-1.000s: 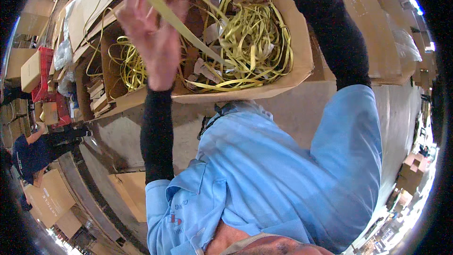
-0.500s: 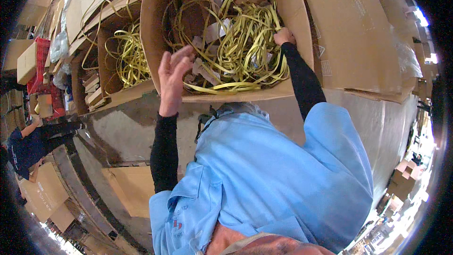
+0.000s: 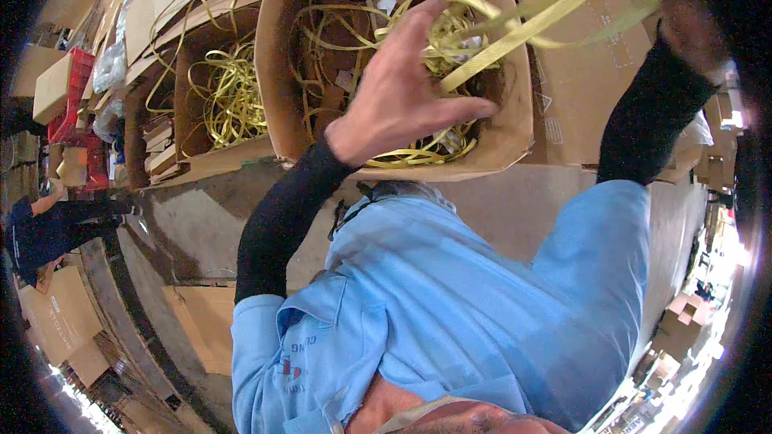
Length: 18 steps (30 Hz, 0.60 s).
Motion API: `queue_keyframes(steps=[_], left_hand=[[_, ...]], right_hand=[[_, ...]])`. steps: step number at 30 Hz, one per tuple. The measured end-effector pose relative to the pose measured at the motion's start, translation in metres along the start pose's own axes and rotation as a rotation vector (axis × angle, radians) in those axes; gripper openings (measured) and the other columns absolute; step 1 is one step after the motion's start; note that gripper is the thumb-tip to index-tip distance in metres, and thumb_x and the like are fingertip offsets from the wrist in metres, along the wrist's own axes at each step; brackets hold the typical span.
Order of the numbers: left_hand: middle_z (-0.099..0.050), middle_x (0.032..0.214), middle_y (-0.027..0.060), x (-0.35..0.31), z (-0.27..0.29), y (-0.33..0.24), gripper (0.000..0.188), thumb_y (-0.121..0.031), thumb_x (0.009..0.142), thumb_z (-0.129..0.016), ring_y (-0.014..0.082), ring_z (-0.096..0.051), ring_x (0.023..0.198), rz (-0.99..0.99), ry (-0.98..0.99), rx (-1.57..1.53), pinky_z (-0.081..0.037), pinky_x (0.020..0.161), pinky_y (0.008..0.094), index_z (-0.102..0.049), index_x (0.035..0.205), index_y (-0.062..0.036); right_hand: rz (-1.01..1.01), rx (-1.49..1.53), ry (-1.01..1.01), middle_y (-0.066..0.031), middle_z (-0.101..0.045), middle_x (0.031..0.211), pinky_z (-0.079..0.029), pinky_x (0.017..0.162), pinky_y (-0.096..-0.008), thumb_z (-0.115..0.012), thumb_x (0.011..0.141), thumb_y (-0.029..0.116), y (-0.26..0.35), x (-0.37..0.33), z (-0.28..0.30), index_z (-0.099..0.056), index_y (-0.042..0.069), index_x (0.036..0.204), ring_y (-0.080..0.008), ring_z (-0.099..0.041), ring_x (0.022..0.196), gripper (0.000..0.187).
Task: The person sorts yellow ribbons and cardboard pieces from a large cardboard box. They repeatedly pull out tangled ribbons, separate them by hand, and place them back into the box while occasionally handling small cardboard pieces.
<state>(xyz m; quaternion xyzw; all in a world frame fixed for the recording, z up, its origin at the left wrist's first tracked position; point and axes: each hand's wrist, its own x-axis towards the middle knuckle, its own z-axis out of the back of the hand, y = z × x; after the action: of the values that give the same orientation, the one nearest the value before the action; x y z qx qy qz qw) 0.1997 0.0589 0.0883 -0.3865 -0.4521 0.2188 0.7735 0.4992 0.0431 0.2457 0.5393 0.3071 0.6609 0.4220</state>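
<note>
A smaller open carton (image 3: pixel 201 112) of yellow strapping sits left of the large cardboard box (image 3: pixel 515 133). Above the box the left hand (image 3: pixel 402 92) spreads open, grasping nothing. A yellow strap (image 3: pixel 555 20) slants up-right to the right hand (image 3: pixel 691 20), whose grip is too blurred to tell.

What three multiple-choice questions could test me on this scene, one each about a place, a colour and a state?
1. Where does the tangle of flat plastic strapping lie?
A. in the large open cardboard box
B. on the floor
C. in a red crate

2. What colour is the strapping?
A. blue
B. yellow
C. white

3. How is the left hand?
A. clenched in a fist
B. flat on the floor
C. open, fingers spread over the box

Answers: 1 A, the strapping fills the box; 2 B, every strip looks yellow; 3 C, its fingers are spread apart, with a strip running past the fingertips.
</note>
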Motion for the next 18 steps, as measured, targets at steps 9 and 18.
queue_keyframes(steps=[9, 18], left_hand=[[-0.062, 0.09, 0.0073, 0.1, 0.07, -0.035, 0.029, -0.011, 0.092, -0.066, 0.0211, -0.064, 0.077, -0.212, -0.4, -0.033, -0.055, 0.073, 0.0367, -0.052, 0.115, 0.0004], [-0.058, 0.087, 0.0063, 0.068, 0.278, -0.091, 0.026, -0.012, 0.089, -0.068, 0.0197, -0.059, 0.074, -0.157, -0.573, -0.23, -0.052, 0.07, 0.0351, -0.051, 0.106, -0.0016]], right_hand=[[0.132, 0.115, 0.239, -0.008, -0.066, 0.108, -0.054, 0.075, -0.0284, -0.059, 0.097, 0.033, 0.054, 0.049, -0.102, -0.055, 0.002, 0.126, -0.014, -0.064, 0.091, 0.043], [0.103, 0.288, 0.59, -0.0113, -0.065, 0.112, -0.055, 0.077, -0.0292, -0.061, 0.096, 0.034, 0.06, 0.08, -0.202, -0.049, 0.001, 0.132, -0.0161, -0.065, 0.095, 0.051]])
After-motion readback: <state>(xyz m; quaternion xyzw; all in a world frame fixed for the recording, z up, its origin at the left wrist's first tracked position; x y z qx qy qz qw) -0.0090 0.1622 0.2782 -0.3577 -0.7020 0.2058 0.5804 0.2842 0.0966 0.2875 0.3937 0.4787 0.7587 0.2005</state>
